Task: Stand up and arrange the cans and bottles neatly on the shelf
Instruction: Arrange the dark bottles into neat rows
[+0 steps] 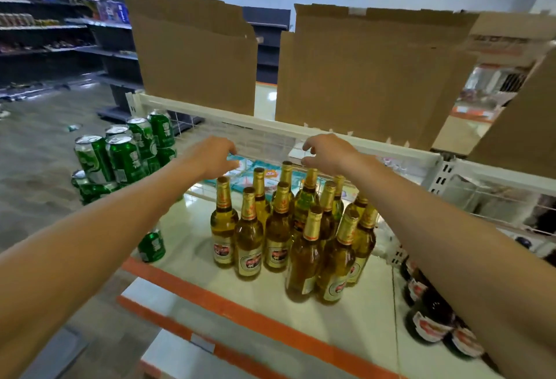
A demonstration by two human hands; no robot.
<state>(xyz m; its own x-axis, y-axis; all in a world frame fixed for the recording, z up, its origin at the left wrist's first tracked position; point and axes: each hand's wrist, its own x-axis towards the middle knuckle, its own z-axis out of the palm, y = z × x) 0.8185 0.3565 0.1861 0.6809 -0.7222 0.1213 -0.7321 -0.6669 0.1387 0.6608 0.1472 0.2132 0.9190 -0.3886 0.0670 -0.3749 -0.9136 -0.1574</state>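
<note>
Several yellow glass bottles (278, 228) with gold foil necks stand clustered upright on the cream shelf (186, 231). Green cans (120, 156) are stacked at the shelf's left end, some upright, some lying beneath. One more green can (152, 245) stands alone near the front edge. My left hand (210, 154) hovers above and behind the bottles with fingers loosely curled, holding nothing. My right hand (328, 151) hangs just above the rear bottle tops, fingers bent and spread, touching nothing that I can see.
Dark bottles (430, 312) with red-white labels fill the shelf section at the right. Cardboard sheets (195, 56) lean on the white back rail (240, 126). An orange strip (240, 315) edges the shelf front. Dark store shelving (45, 32) stands far left across the floor.
</note>
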